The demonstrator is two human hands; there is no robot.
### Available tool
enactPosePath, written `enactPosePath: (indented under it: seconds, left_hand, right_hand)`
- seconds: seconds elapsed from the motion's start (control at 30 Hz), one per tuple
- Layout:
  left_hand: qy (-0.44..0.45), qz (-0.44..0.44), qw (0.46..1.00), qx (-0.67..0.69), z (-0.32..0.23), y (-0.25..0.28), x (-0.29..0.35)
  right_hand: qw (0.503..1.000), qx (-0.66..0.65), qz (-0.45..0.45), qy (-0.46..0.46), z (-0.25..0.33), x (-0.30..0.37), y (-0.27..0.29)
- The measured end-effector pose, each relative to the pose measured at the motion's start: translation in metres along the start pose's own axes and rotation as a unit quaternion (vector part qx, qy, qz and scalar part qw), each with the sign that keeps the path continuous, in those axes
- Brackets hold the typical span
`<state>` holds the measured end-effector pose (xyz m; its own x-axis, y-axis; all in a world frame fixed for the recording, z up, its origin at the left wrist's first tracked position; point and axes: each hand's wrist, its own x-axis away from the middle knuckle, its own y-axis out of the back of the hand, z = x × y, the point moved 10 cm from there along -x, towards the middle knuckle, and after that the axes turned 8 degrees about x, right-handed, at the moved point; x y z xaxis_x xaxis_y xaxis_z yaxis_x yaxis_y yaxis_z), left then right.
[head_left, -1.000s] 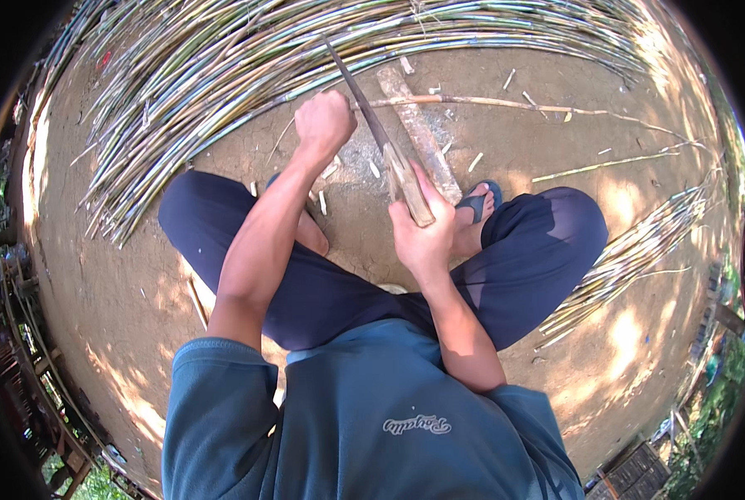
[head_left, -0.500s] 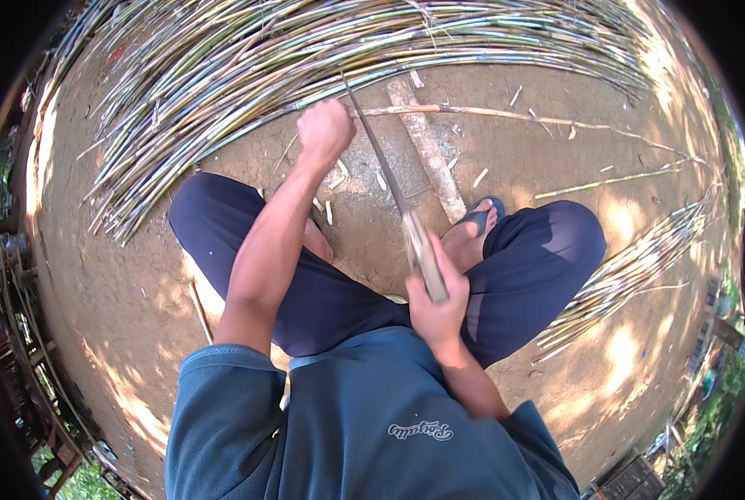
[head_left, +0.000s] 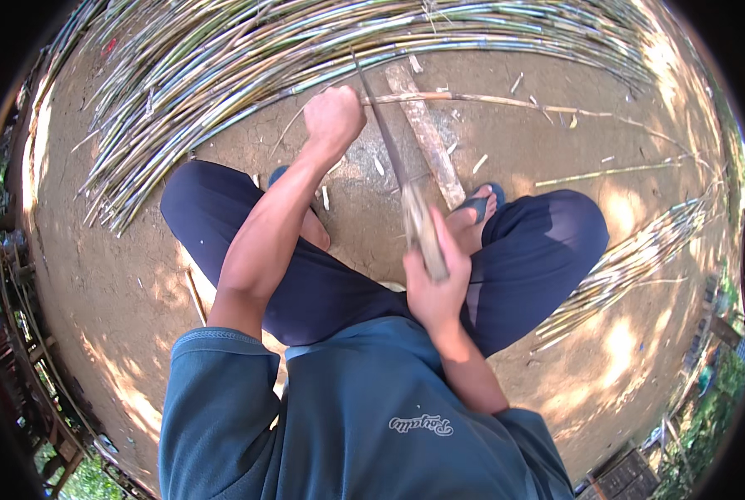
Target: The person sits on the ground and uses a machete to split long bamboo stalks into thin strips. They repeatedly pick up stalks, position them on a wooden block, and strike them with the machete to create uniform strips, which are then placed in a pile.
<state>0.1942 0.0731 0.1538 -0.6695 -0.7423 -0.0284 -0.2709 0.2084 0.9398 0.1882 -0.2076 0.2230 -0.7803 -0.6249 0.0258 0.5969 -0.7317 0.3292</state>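
My left hand (head_left: 335, 121) is a closed fist around the near end of a thin bamboo stalk (head_left: 506, 101), held out in front of me. The stalk runs off to the right, crossing above a wooden plank (head_left: 431, 137), with its thin tip toward the far right. In my right hand (head_left: 441, 287) is the pale handle of a long knife, gripped near my lap. The knife's narrow dark blade (head_left: 386, 137) points away from me and crosses the stalk just right of my left fist. Whether the edge touches the stalk, I cannot tell.
A wide pile of bamboo stalks (head_left: 306, 54) lies across the far side. A smaller bundle (head_left: 622, 275) rests by my right knee, with a single stalk (head_left: 606, 174) beyond it. Short pale offcuts (head_left: 480, 163) are scattered on the dirt ground around the plank.
The whole view has shifted slightly. My left fist and the stalk have moved a little to the right over the plank. Both hands keep their grips.
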Motion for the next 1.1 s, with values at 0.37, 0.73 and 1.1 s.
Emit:
enactPosePath:
  seconds: [0.37, 0.73, 1.1]
  left_hand:
    - [-0.023, -0.032, 0.999, 0.015, -0.004, 0.009, -0.005]
    - [-0.013, 0.022, 1.0, 0.009, -0.003, -0.007, 0.007]
    - [0.009, -0.023, 1.0, 0.002, 0.02, 0.014, -0.021]
  right_hand:
    - [0.999, 0.042, 0.013, 0.016, 0.012, -0.012, -0.007]
    - [0.999, 0.031, 0.011, 0.026, 0.003, -0.016, -0.011]
    - [0.999, 0.008, 0.003, 0.037, 0.01, 0.007, -0.005]
